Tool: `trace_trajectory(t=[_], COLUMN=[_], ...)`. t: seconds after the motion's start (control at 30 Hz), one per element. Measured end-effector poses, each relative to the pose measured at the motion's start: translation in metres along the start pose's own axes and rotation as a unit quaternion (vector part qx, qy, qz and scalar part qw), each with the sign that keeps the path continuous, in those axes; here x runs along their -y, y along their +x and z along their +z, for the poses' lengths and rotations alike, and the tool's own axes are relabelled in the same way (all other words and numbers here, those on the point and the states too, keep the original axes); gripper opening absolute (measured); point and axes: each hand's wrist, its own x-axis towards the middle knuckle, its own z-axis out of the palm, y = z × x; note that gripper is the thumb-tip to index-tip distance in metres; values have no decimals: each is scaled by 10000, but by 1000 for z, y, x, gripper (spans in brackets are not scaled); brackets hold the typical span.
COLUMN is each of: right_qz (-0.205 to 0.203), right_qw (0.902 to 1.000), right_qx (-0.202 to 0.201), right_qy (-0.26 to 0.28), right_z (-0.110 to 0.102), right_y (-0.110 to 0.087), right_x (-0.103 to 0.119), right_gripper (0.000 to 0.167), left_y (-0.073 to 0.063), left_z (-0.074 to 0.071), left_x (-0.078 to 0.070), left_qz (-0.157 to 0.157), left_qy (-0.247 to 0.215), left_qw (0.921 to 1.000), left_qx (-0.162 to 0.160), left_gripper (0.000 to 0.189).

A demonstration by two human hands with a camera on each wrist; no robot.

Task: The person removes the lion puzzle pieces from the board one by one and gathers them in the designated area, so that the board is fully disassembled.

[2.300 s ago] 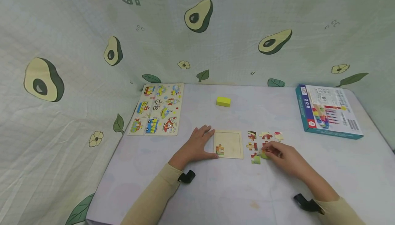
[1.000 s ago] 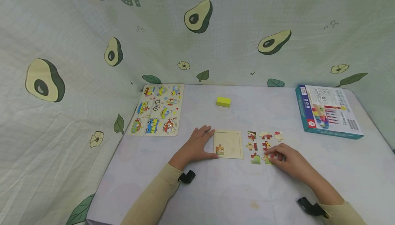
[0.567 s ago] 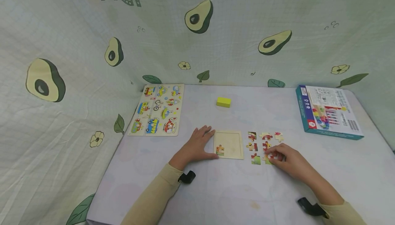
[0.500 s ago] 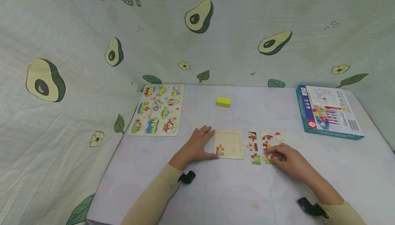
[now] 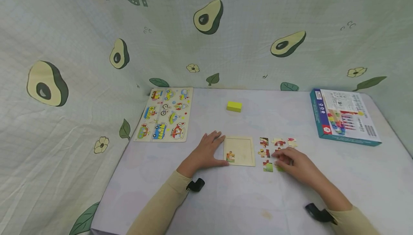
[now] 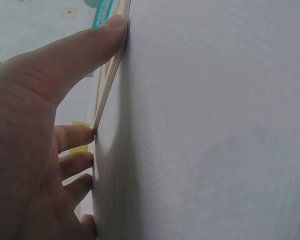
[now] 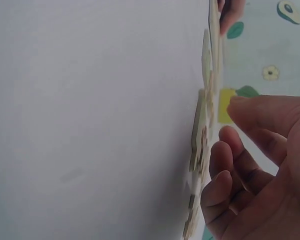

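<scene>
A square wooden puzzle tray (image 5: 243, 149) lies mid-table with one jigsaw piece (image 5: 230, 156) in its near left corner. My left hand (image 5: 206, 150) rests at its left side, fingers spread, thumb at the near edge; in the left wrist view the thumb (image 6: 85, 50) touches the tray's rim (image 6: 106, 95). To the right, loose jigsaw pieces (image 5: 267, 166) lie in rows. Over the right-hand ones hovers my right hand (image 5: 298, 165), partly hiding a green-edged piece (image 5: 279, 169). The right wrist view shows its thumb and loosely bent fingers (image 7: 219, 192) apart, holding nothing, beside the pieces (image 7: 198, 130) seen edge-on.
A yellow block (image 5: 234, 106) stands beyond the tray. At the back left lies a picture board with vehicles (image 5: 164, 116); at the back right, a flat teal-edged box (image 5: 346, 116). A cloth with avocado prints (image 5: 245, 48) hangs behind the table.
My right hand has shifted a little left over the pieces, after drawing slightly right earlier, and its fingers now cover more of the middle ones. My left hand and the tray have stayed put.
</scene>
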Motion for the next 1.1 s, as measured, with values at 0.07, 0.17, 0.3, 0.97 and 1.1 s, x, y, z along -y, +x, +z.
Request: trace_trajectory(t=[0.07, 0.17, 0.3, 0.97, 1.1], right_qz=[-39, -83, -121, -725, -887], right_qw=[10000, 9999, 9998, 9959, 9942], right_qx=[2, 33, 70, 73, 156], right_qy=[29, 97, 161, 540, 582], right_z=[2, 5, 10, 39, 44], right_y=[2, 7, 13, 48, 55], right_x=[3, 9, 16, 44, 50], right_gripper=[25, 24, 23, 25, 26], left_y=[0, 0, 0, 0, 0], left_z=[0, 1, 1, -1, -2], left_x=[0, 0, 1, -1, -1], left_qz=[-11, -26, -31, -35, -31], left_qy=[11, 12, 30, 110, 96], left_qw=[10000, 10000, 10000, 9999, 9999], left_qx=[11, 22, 31, 63, 70], left_gripper=[103, 103, 103, 104, 104])
